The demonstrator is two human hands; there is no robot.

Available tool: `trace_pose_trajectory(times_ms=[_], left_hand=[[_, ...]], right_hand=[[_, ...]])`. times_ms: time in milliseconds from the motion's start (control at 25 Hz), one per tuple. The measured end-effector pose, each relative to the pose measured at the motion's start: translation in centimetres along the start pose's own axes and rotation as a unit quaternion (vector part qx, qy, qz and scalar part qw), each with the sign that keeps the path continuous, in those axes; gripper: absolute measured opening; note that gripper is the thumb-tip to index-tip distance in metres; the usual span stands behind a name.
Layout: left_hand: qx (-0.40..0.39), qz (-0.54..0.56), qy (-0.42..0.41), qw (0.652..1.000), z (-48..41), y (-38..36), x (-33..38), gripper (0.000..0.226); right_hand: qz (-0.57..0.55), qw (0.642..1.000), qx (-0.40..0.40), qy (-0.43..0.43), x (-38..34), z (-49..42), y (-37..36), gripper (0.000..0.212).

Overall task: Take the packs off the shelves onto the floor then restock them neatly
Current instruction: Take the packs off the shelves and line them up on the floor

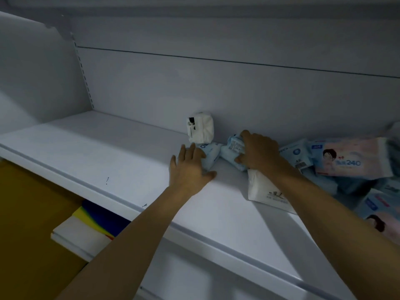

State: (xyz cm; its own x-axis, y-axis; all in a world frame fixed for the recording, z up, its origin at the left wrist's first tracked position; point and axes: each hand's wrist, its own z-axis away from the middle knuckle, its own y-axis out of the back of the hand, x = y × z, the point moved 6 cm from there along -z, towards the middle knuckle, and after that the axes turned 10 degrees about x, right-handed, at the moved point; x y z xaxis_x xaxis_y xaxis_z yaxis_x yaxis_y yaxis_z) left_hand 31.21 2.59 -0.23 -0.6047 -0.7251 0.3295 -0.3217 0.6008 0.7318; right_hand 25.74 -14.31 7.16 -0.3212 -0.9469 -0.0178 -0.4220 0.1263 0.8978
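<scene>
Packs of tissues and wipes lie on a white shelf (112, 161), most of them bunched up at its right end. One small white pack (200, 129) stands up against the back wall of the shelf. Just in front of it lies a light blue pack (211, 155). The left hand (190, 168) rests flat against that blue pack with its fingers spread out, not closed around it. Right of the blue pack, the right hand (258, 151) curls its fingers around another blue pack (233, 148) and grips it. A flat white pack (266, 190) lies under the right wrist. Further right sits a big pink pack (350, 158) on top of more blue ones. Below the shelf's left part there is a yellow and blue thing (95, 221) on a brown surface (28, 213).
</scene>
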Motion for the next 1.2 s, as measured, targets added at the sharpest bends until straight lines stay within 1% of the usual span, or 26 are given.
trace_pose_trajectory(times_ms=[80,160,200,240,280,320,400,480,520,560,600,640,680,720,760,840,880,920,1000,1040,1120,1200], left_hand=[[0.048,0.018,0.008,0.999,-0.5,0.3,0.0,0.064],[0.071,0.026,0.007,0.997,-0.6,0.8,0.0,0.054],[0.076,0.043,0.024,0.996,-0.6,1.2,-0.1,0.047],[0.081,0.085,0.065,0.991,-0.6,1.6,-0.6,0.040],[0.094,0.152,0.132,0.975,-0.5,2.4,-1.2,0.035],[0.107,0.223,0.215,0.945,-0.3,2.9,-1.9,0.033],[0.142,0.331,0.350,0.865,0.7,3.8,-3.1,0.033],[0.176,0.403,0.429,0.789,1.9,4.9,-3.8,0.035],[0.187,0.455,0.456,0.741,2.2,5.6,-3.9,0.036],[0.193,0.516,0.475,0.686,2.3,6.3,-4.0,0.037],[0.193,0.569,0.486,0.634,2.2,7.1,-4.1,0.040],[0.191,0.610,0.489,0.593,2.1,8.0,-4.5,0.044],[0.188,0.642,0.487,0.561,2.0,9.1,-4.9,0.050],[0.180,0.665,0.479,0.545,1.8,10.1,-5.3,0.056],[0.167,0.676,0.467,0.545,1.7,11.4,-5.7,0.060],[0.155,0.667,0.451,0.572,2.0,14.2,-7.2,0.060],[0.166,0.659,0.445,0.583,2.4,15.7,-8.2,0.056],[0.191,0.650,0.435,0.593,2.8,17.3,-9.6,0.051],[0.252,0.627,0.398,0.621,3.9,20.8,-12.6,0.039],[0.279,0.607,0.381,0.640,4.8,22.6,-14.3,0.035],[0.314,0.561,0.354,0.679,6.8,25.4,-17.1,0.029],[0.316,0.531,0.335,0.712,8.8,27.5,-19.3,0.031]], right_hand=[[-0.077,0.995,0.049,-0.050,1.4,0.6,-0.4,0.057],[-0.094,0.991,0.070,-0.067,1.5,0.7,-0.7,0.050],[-0.098,0.989,0.082,-0.068,1.3,0.5,-0.6,0.045],[-0.113,0.986,0.100,-0.071,1.1,0.4,-0.2,0.042],[-0.136,0.980,0.127,-0.072,0.9,0.3,0.2,0.040],[-0.164,0.970,0.162,-0.073,0.9,0.3,0.7,0.039],[-0.227,0.943,0.229,-0.083,1.2,0.5,1.8,0.038],[-0.294,0.907,0.283,-0.101,1.3,0.9,3.7,0.039],[-0.330,0.887,0.303,-0.113,1.1,0.9,5.2,0.040],[-0.371,0.867,0.311,-0.123,0.6,0.7,6.6,0.039],[-0.415,0.848,0.304,-0.124,-0.2,0.4,7.9,0.037],[-0.461,0.831,0.286,-0.122,-1.6,0.2,9.0,0.033],[-0.511,0.811,0.255,-0.128,-3.2,-0.1,9.4,0.030],[-0.567,0.783,0.207,-0.151,-4.9,-0.2,9.3,0.029],[-0.624,0.745,0.139,-0.189,-6.8,0.0,8.7,0.030],[-0.711,0.655,0.007,-0.255,-11.1,1.3,7.0,0.031],[-0.738,0.619,-0.035,-0.267,-13.0,2.0,6.3,0.031],[-0.756,0.594,-0.065,-0.267,-14.7,2.7,5.8,0.032],[-0.777,0.565,-0.105,-0.258,-17.8,3.8,5.0,0.032],[-0.780,0.557,-0.121,-0.257,-19.6,4.4,4.5,0.031],[-0.777,0.554,-0.149,-0.260,-23.0,5.6,3.6,0.031],[-0.765,0.566,-0.175,-0.253,-27.1,6.6,3.0,0.032]])
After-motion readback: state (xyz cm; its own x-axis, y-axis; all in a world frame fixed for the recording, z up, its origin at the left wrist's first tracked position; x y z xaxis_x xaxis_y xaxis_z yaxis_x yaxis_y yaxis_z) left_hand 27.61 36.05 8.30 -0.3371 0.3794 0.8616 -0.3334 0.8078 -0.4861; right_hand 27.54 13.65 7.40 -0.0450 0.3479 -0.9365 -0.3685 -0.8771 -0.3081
